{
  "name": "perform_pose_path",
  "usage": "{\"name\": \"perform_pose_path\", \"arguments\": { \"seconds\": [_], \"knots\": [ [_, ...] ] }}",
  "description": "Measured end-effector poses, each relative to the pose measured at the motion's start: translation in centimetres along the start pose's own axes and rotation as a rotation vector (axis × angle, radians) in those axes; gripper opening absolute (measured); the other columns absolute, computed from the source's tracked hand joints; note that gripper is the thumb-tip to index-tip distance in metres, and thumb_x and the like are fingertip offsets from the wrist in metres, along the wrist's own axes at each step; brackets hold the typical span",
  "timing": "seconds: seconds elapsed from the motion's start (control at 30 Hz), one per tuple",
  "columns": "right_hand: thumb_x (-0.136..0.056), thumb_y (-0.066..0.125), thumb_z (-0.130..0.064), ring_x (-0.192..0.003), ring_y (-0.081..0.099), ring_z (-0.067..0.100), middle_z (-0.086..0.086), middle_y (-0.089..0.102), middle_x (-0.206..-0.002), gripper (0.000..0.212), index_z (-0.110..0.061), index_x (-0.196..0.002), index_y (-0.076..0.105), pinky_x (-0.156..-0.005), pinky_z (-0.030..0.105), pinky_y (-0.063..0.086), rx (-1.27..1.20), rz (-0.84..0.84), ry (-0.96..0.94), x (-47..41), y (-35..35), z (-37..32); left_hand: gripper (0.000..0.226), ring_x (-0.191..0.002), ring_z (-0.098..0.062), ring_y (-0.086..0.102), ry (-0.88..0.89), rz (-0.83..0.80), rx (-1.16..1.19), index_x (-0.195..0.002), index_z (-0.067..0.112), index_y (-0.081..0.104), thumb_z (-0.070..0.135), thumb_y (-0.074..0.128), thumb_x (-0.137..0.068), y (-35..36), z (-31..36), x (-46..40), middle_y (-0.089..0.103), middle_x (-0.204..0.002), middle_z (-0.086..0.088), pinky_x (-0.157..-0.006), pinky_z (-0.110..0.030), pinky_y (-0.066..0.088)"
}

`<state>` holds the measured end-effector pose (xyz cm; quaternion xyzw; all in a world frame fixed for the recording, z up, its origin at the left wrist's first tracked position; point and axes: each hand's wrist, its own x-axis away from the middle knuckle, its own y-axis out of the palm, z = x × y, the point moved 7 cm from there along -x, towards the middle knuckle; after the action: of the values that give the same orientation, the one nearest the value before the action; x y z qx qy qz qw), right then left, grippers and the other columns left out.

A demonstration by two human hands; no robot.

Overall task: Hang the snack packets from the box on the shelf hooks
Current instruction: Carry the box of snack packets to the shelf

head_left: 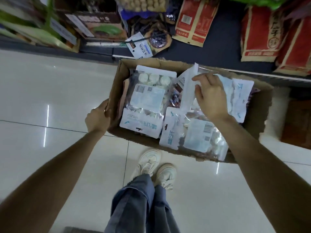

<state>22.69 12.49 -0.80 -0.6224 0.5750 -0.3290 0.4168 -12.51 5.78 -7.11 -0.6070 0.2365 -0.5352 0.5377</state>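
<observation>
The cardboard box [116, 91] stands open on the pale tiled floor [50, 84], pushed up against the foot of the dark shelf [223, 47], probably so that each packet is a short lift from the hooks above. The left hand [97, 118] grips the box's left wall, fingers curled over the rim with the thumb outside, which seems meant to steady it while the other hand rummages. Inside, the snack packets [148, 98] lie flat and overlapping, white header cards with hang slots facing various ways. The right hand [210, 96] reaches in over the far right part of the pile, fingers loosely spread and slightly bent, fingertips [196, 79] touching the raised edge of a clear packet [188, 88] that stands tilted up. I cannot tell whether the thumb pinches it underneath. No packet is lifted out yet.
</observation>
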Motion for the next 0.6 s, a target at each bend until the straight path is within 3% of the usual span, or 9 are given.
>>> {"name": "perform_pose_path", "arguments": {
  "seconds": [0.1, 0.17, 0.27, 0.33, 0.4, 0.47, 0.53, 0.6],
  "knots": [
    [-0.083, 0.046, 0.004, -0.101, 0.056, 0.038, 0.016, 0.063, -0.112, 0.035, -0.006, -0.112, 0.062, -0.089, 0.043, 0.044, 0.113, -0.06, -0.054, -3.4, 1.5, 0.6, 0.037, -0.104, -0.036, 0.06, -0.187, 0.102, 0.236, -0.134, 0.025, 0.051, 0.024, 0.046, -0.097, -0.6, -0.7, 1.1, 0.065, -0.117, -0.012, -0.086, -0.042, 0.048],
    [-0.086, 0.045, 0.004, -0.105, 0.054, 0.039, 0.018, 0.061, -0.116, 0.037, -0.007, -0.118, 0.06, -0.091, 0.042, 0.041, 0.183, -0.145, -0.015, -5.0, 2.2, 1.0, 0.054, -0.123, -0.03, 0.049, -0.313, 0.106, 0.425, -0.142, 0.021, 0.039, 0.028, 0.057, -0.092, -0.4, -0.7, 3.4, 0.051, -0.136, -0.009, -0.097, -0.043, 0.042],
    [-0.092, 0.047, -0.004, -0.109, 0.053, 0.039, 0.019, 0.059, -0.12, 0.038, -0.011, -0.129, 0.052, -0.092, 0.042, 0.039, 0.237, -0.306, 0.075, -7.2, 3.6, 2.1, 0.088, -0.138, -0.031, 0.028, -0.538, 0.148, 0.656, -0.149, 0.013, 0.018, 0.026, 0.073, -0.081, 0.9, -1.2, 8.7, 0.027, -0.15, -0.015, -0.109, -0.039, 0.03],
    [-0.094, 0.053, -0.017, -0.11, 0.054, 0.042, 0.021, 0.058, -0.122, 0.044, -0.016, -0.137, 0.043, -0.092, 0.045, 0.042, 0.209, -0.428, 0.141, -8.6, 4.4, 3.0, 0.093, -0.138, -0.032, 0.029, -0.782, 0.036, 0.769, -0.15, 0.014, 0.015, 0.03, 0.073, -0.081, 3.7, -1.6, 11.6, 0.023, -0.152, -0.016, -0.111, -0.041, 0.029],
    [-0.093, 0.058, -0.032, -0.119, 0.05, 0.041, 0.018, 0.055, -0.13, 0.053, -0.022, -0.141, 0.037, -0.096, 0.047, 0.042, 0.138, -0.595, 0.273, -9.4, 5.4, 3.9, 0.083, -0.125, -0.029, 0.047, -0.946, -0.234, 0.955, -0.148, 0.017, 0.024, 0.036, 0.071, -0.082, 7.4, 0.0, 13.4, 0.039, -0.146, -0.012, -0.103, -0.044, 0.043],
    [-0.094, 0.056, -0.036, -0.126, 0.046, 0.037, 0.015, 0.05, -0.137, 0.053, -0.019, -0.141, 0.04, -0.101, 0.045, 0.041, 0.09, -0.74, 0.326, -9.6, 6.7, 4.1, 0.063, -0.099, -0.023, 0.062, -0.968, -0.478, 1.138, -0.139, 0.017, 0.038, 0.029, 0.068, -0.085, 9.7, 3.3, 14.7, 0.057, -0.126, -0.009, -0.083, -0.038, 0.055],
    [-0.097, 0.049, -0.035, -0.126, 0.046, 0.037, 0.016, 0.049, -0.139, 0.046, -0.015, -0.139, 0.045, -0.1, 0.044, 0.04, 0.155, -0.814, 0.268, -9.6, 7.7, 4.0, 0.042, -0.085, -0.021, 0.064, -0.95, -0.572, 1.191, -0.125, 0.013, 0.048, 0.02, 0.066, -0.088, 11.4, 6.1, 15.7, 0.062, -0.112, -0.011, -0.066, -0.03, 0.057],
    [-0.1, 0.043, -0.034, -0.118, 0.05, 0.04, 0.021, 0.055, -0.13, 0.038, -0.013, -0.13, 0.055, -0.092, 0.045, 0.043, 0.287, -0.771, 0.174, -9.7, 7.9, 3.9, 0.017, -0.073, -0.018, 0.062, -0.969, -0.534, 1.221, -0.105, 0.008, 0.055, 0.01, 0.061, -0.089, 12.5, 7.9, 16.1, 0.063, -0.098, -0.011, -0.055, -0.025, 0.056]
  ]
}}
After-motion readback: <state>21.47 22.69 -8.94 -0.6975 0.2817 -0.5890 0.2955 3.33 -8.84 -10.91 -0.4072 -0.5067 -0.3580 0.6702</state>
